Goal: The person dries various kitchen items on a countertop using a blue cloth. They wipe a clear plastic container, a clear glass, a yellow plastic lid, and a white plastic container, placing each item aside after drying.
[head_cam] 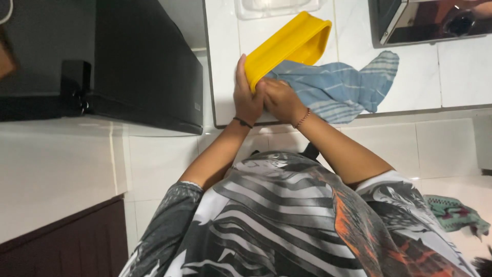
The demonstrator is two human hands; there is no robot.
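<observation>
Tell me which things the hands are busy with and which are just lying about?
Busy with:
left hand holding the yellow plastic rectangular tub
right hand pressing the blue striped cloth against it

Lying about:
clear plastic container
shiny metal appliance
green patterned rag
black box-shaped appliance

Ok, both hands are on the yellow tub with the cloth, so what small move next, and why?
Probably slide the right hand with the blue striped cloth along the yellow tub toward its far end: the cloth is bunched at the near end, where the left hand braces the tub.
</observation>
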